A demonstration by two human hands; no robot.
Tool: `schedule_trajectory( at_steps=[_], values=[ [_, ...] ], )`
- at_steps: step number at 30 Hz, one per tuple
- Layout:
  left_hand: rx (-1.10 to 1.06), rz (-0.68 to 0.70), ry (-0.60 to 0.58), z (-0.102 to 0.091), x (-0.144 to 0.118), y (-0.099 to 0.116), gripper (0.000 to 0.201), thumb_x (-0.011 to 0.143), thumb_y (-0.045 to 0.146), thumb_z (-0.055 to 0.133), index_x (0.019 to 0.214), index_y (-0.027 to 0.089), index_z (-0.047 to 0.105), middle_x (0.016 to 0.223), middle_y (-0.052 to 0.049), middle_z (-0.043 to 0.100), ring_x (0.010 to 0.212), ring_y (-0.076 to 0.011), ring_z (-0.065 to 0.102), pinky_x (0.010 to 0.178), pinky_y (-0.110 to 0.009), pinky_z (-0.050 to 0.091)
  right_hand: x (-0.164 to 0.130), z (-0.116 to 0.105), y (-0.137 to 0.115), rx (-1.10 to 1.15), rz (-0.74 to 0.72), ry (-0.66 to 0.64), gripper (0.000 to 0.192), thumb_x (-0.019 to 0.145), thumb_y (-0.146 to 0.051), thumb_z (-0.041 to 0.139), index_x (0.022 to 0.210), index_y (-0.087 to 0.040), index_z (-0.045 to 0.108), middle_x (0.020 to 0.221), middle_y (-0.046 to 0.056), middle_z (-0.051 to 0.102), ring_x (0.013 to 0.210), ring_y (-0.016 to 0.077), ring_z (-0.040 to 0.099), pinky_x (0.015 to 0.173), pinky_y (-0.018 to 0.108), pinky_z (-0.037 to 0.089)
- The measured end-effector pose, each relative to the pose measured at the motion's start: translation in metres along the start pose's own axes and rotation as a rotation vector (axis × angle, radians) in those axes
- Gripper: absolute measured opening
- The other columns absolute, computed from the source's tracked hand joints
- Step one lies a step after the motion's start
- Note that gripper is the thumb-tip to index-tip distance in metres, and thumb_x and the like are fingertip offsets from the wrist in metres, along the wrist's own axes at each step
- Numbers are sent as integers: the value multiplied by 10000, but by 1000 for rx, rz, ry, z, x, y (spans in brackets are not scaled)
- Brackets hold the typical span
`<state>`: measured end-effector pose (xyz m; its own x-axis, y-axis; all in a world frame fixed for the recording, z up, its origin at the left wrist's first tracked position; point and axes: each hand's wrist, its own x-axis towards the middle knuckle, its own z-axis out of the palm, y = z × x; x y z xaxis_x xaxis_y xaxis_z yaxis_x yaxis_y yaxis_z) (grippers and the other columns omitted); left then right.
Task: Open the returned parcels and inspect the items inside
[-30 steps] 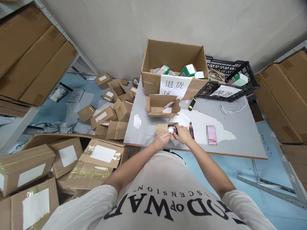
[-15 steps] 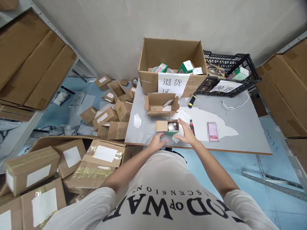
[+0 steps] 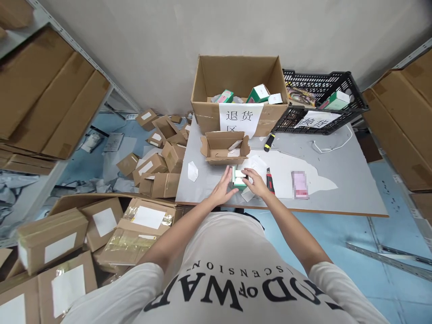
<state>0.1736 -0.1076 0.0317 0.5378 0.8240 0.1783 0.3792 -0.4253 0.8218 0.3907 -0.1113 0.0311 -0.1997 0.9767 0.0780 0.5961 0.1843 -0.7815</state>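
Two hands meet at a small green and white box [image 3: 239, 177] near the front edge of the desk [image 3: 337, 166], just this side of an open, shallow cardboard box [image 3: 224, 147]. The right hand [image 3: 254, 182] pinches the small box's right end, fingers curled round it and closed on it. The left hand [image 3: 224, 189] lies flat and open against its left side, fingers spread, gripping nothing. A red-handled knife [image 3: 269, 182] rests just right of the right hand, and a white paper slip [image 3: 193, 171] lies apart to the left.

Handling it well, I judge, means keeping the small box square between both hands: the open palm steadies one side while the pinch controls the other, so it does not tilt or slide on the smooth desk. A light grip should do, since thin card dents easily. The right wrist should keep off the knife beside it.

Further back stand a big carton [image 3: 205, 96] with a paper sign and a black crate [image 3: 351, 85].
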Motion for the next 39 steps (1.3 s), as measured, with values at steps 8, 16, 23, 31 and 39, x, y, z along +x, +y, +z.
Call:
schedule_trajectory(
  at_steps=[8, 16, 23, 31, 39],
  values=[
    [370, 86, -275, 2, 36, 10, 619, 911, 459, 453, 1455, 246, 248, 1518, -135, 275, 1428, -298, 156, 1111, -565, 205, -15, 5, 4, 421, 110, -98, 865, 758, -390, 648, 1480, -241, 196, 1508, 136, 296, 1346, 237, 367, 1058, 427, 367],
    [321, 142, -175, 7, 33, -1, 616, 926, 414, 415, 1460, 184, 211, 1467, -172, 312, 1392, -290, 249, 1094, -502, 299, -21, 5, 3, 540, 168, -13, 799, 749, -454, 677, 1440, -290, 311, 1501, 111, 312, 1351, 251, 360, 1053, 443, 383],
    [378, 210, -198, 1, 37, 3, 527, 894, 380, 454, 1397, 242, 384, 1376, -147, 374, 1261, -313, 388, 1039, -501, 342, -28, 9, 5, 524, 197, -8, 886, 749, -397, 696, 1471, -346, 186, 1510, 120, 290, 1348, 286, 364, 987, 493, 441],
    [434, 209, -212, 0, 41, 7, 487, 879, 399, 478, 1310, 173, 467, 1302, -178, 405, 1146, -303, 465, 978, -458, 404, -29, 15, 8, 558, 208, -30, 812, 784, -383, 664, 1460, -318, 219, 1462, 134, 364, 1300, 271, 438, 970, 479, 468],
    [447, 235, -251, 2, 47, 8, 493, 897, 423, 469, 1338, 204, 437, 1364, -166, 416, 1253, -306, 418, 1020, -461, 374, -31, 13, 7, 543, 229, -4, 806, 789, -427, 645, 1464, -317, 218, 1424, 126, 424, 1293, 281, 446, 955, 500, 482]
  ],
)
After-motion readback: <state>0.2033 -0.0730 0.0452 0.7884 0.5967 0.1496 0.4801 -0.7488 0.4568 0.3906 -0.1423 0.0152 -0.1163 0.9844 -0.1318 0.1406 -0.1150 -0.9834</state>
